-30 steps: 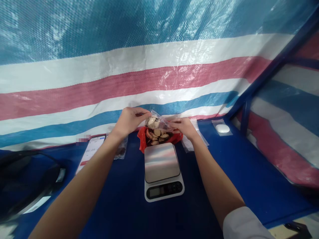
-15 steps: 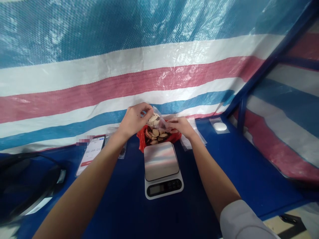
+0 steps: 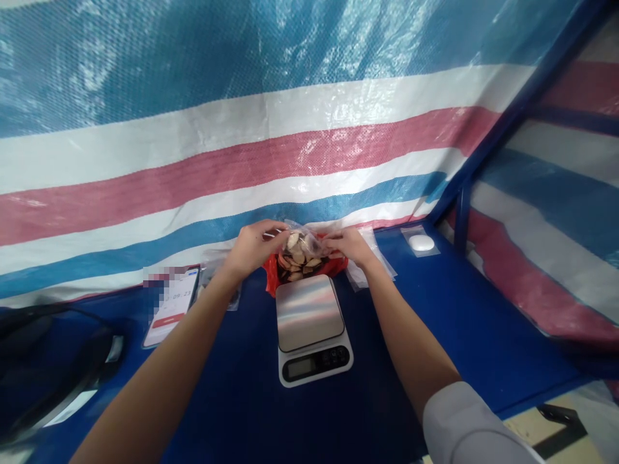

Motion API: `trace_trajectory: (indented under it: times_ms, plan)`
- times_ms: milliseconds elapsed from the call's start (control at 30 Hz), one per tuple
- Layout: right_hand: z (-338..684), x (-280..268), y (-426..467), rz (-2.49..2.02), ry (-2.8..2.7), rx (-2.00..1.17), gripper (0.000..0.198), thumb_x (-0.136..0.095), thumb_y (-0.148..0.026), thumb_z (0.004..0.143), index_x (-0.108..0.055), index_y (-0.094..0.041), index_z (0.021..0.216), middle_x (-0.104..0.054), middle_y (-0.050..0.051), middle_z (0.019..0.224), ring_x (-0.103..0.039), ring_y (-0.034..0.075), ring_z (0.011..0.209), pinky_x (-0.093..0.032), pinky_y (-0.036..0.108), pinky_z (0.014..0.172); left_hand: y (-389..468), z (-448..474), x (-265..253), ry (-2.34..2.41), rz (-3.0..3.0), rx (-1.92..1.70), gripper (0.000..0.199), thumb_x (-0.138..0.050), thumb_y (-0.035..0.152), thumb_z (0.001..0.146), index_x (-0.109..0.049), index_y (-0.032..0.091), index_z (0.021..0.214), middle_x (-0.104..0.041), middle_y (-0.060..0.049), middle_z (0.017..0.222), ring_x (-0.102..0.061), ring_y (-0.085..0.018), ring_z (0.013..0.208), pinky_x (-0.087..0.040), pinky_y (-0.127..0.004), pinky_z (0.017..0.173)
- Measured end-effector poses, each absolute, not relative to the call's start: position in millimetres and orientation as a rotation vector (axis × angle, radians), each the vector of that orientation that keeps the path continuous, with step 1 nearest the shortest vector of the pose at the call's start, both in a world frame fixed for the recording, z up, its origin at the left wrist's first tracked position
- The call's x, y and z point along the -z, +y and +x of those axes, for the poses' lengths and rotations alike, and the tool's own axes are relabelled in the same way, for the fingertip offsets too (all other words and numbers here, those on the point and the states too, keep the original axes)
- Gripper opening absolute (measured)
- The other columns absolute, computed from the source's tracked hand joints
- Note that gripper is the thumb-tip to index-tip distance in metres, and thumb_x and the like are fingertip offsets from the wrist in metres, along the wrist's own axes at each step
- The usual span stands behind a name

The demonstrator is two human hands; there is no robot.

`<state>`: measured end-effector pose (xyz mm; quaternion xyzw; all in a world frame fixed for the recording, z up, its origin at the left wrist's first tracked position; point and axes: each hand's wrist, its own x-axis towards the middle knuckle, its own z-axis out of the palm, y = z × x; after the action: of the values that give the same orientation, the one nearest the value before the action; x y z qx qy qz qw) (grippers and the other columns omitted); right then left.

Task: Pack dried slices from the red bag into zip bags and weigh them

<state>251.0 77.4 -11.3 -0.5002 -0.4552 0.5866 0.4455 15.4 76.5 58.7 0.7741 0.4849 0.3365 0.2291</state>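
Observation:
Between both hands, above the red bag, hangs a small clear plastic bag (image 3: 309, 243) with pale slices visible in or through it. My left hand (image 3: 254, 248) pinches its left edge between thumb and fingers. On the other side, my right hand (image 3: 352, 246) has its fingers closed on the right edge. Below lies an open red plastic bag (image 3: 272, 277) full of dried, dark-edged slices (image 3: 296, 265); their exact kind I cannot make out. Directly in front of it stands a white kitchen scale (image 3: 314, 328) with a bare metal plate.
Left of the scale lie a phone with a running timer (image 3: 169, 309) and clear bags (image 3: 235, 299), partly behind my left forearm. Flat clear bags (image 3: 360, 277) lie right of the red bag. Further right is a white oval object (image 3: 421, 243). Black headphone-like gear (image 3: 91, 361) sits at far left.
Both hands have lowered the clear bag slightly toward the slices in the red bag. My left hand has dropped a little. The camera view has shifted slightly.

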Motion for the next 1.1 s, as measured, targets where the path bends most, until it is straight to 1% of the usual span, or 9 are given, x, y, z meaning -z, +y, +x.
trace_trajectory:
  times_ms: [133, 300, 400, 533, 600, 700, 800, 967, 1100]
  plan:
    - [252, 11, 76, -1.224, -1.121, -1.466, 0.013, -0.078, -0.021, 0.067, -0.078, -0.016, 0.079, -0.076, 0.004, 0.072, -0.073, 0.019, 0.071, -0.062, 0.028, 0.063, 79, 9, -57, 1.405, 2.102, -0.949, 0.038, -0.065, 0.055, 0.079, -0.076, 0.019, 0.086, -0.077, -0.009, 0.093, -0.071, -0.024, 0.087, -0.056, -0.035, 0.083]
    - [253, 7, 76, -1.185, -1.127, -1.48, 0.017, -0.079, -0.026, 0.073, -0.078, -0.016, 0.087, -0.077, 0.006, 0.075, -0.074, 0.019, 0.07, -0.061, 0.028, 0.064, 77, 8, -71, 1.486, 2.184, -1.001, 0.032, -0.062, 0.051, 0.083, -0.075, 0.023, 0.087, -0.077, -0.005, 0.098, -0.07, -0.024, 0.092, -0.054, -0.034, 0.089]
    - [254, 5, 75, -1.143, -1.12, -1.463, 0.022, -0.078, -0.033, 0.077, -0.077, -0.017, 0.093, -0.078, 0.006, 0.082, -0.074, 0.017, 0.07, -0.061, 0.027, 0.064, 75, 10, -84, 1.414, 2.26, -1.011, 0.031, -0.061, 0.049, 0.084, -0.075, 0.022, 0.088, -0.077, -0.005, 0.097, -0.07, -0.023, 0.09, -0.054, -0.032, 0.087]
    - [255, 4, 74, -1.077, -1.113, -1.462, 0.032, -0.079, -0.038, 0.077, -0.076, -0.018, 0.102, -0.078, 0.006, 0.082, -0.074, 0.017, 0.073, -0.061, 0.027, 0.066, 74, 15, -96, 1.358, 2.276, -0.971, 0.033, -0.061, 0.049, 0.085, -0.075, 0.02, 0.092, -0.077, -0.006, 0.098, -0.069, -0.023, 0.09, -0.055, -0.033, 0.085]
    - [256, 3, 73, -1.061, -1.122, -1.465, 0.032, -0.08, -0.039, 0.076, -0.077, -0.018, 0.099, -0.078, 0.006, 0.083, -0.074, 0.017, 0.073, -0.061, 0.027, 0.066, 75, 17, -99, 1.357, 2.255, -0.963, 0.035, -0.062, 0.051, 0.085, -0.076, 0.02, 0.093, -0.076, -0.007, 0.099, -0.069, -0.023, 0.091, -0.054, -0.033, 0.086]
    - [259, 2, 73, -1.067, -1.15, -1.489, 0.031, -0.081, -0.042, 0.073, -0.079, -0.016, 0.089, -0.078, 0.007, 0.083, -0.073, 0.017, 0.072, -0.061, 0.027, 0.068, 77, 20, -99, 1.327, 2.216, -0.989, 0.038, -0.063, 0.053, 0.085, -0.076, 0.019, 0.094, -0.076, -0.008, 0.101, -0.069, -0.024, 0.093, -0.055, -0.033, 0.087]
    - [262, 2, 73, -1.083, -1.149, -1.507, 0.033, -0.084, -0.043, 0.07, -0.08, -0.015, 0.088, -0.079, 0.008, 0.082, -0.073, 0.018, 0.071, -0.061, 0.028, 0.068, 79, 22, -97, 1.298, 2.192, -0.994, 0.04, -0.065, 0.055, 0.084, -0.076, 0.019, 0.095, -0.077, -0.008, 0.102, -0.07, -0.024, 0.093, -0.055, -0.033, 0.087]
    - [263, 4, 74, -1.146, -1.127, -1.488, 0.028, -0.084, -0.036, 0.069, -0.08, -0.014, 0.086, -0.078, 0.007, 0.078, -0.073, 0.019, 0.071, -0.061, 0.028, 0.065, 82, 23, -87, 1.242, 2.206, -0.978, 0.045, -0.065, 0.061, 0.083, -0.077, 0.02, 0.097, -0.077, -0.008, 0.105, -0.07, -0.025, 0.097, -0.056, -0.034, 0.089]
    - [264, 6, 75, -1.175, -1.167, -1.479, 0.019, -0.08, -0.03, 0.074, -0.08, -0.015, 0.085, -0.077, 0.006, 0.075, -0.073, 0.019, 0.07, -0.061, 0.028, 0.064, 81, 21, -78, 1.193, 2.243, -0.954, 0.046, -0.064, 0.06, 0.085, -0.077, 0.022, 0.107, -0.076, -0.007, 0.115, -0.071, -0.025, 0.1, -0.058, -0.033, 0.088]
